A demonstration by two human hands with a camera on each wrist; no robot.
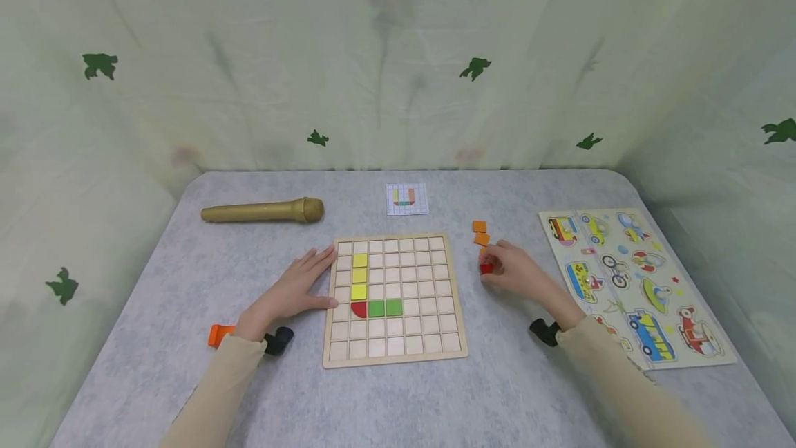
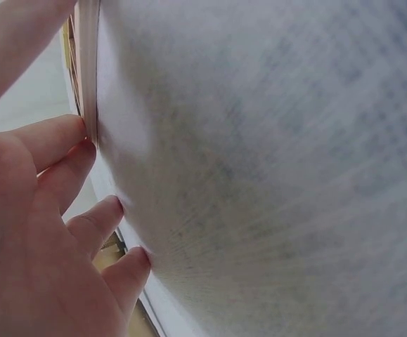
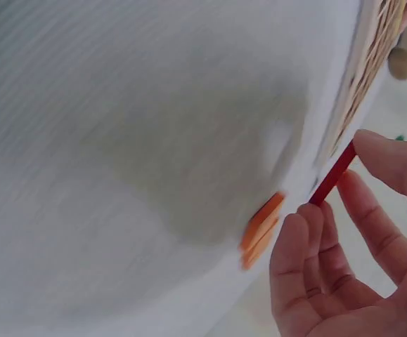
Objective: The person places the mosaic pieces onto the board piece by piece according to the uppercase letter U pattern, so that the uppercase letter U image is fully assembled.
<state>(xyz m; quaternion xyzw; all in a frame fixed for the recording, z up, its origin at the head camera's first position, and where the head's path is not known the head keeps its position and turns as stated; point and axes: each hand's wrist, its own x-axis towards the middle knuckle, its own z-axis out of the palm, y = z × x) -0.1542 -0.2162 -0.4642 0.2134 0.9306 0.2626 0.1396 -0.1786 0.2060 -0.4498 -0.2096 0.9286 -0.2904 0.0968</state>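
A wooden grid board (image 1: 429, 344) lies mid-table. On it, a column of yellow tiles (image 1: 359, 275) stands above a red quarter-round tile (image 1: 358, 309), with two green tiles (image 1: 385, 308) in a row beside it. My left hand (image 1: 298, 287) rests at the board's left edge, fingers spread and fingertips on the rim. To the right of the board, my right hand (image 1: 515, 271) pinches a red tile (image 3: 333, 173) between thumb and fingers. Orange tiles (image 1: 479, 226) lie on the table just beyond that hand, one partly hidden by its fingers.
A small pattern card (image 1: 407, 199) lies behind the board. At the back left is a gold toy microphone (image 1: 264, 211). A picture puzzle board (image 1: 634, 289) with vehicle shapes lies on the right. An orange piece (image 1: 220, 335) shows beside the left wrist.
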